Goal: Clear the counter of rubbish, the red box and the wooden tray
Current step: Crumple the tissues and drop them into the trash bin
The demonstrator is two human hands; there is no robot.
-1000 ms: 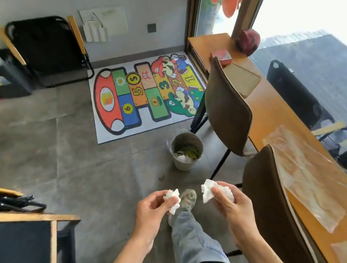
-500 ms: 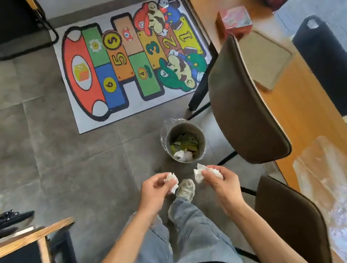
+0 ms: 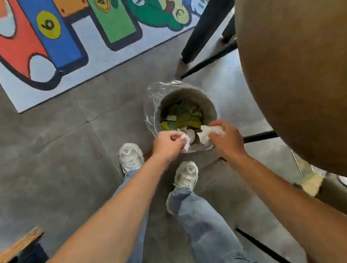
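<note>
Floor [image 3: 33,140]: matt grey tile | bin [image 3: 208,103]: dull wall, glossy crinkled clear plastic liner [image 3: 151,98] | wads in hands: white crumpled tissue [image 3: 210,131] | chair back [image 3: 307,64]: brown, suede-like matt | mat [image 3: 97,59]: printed, smooth | jeans [image 3: 206,228]: blue denim.

The hands hide the bin's [image 3: 185,97] near rim; the mat [image 3: 75,33] and chair back [image 3: 307,64] run off-frame.

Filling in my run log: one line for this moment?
left hand: holds tissue wad | right hand: holds tissue wad | both over bin
</note>
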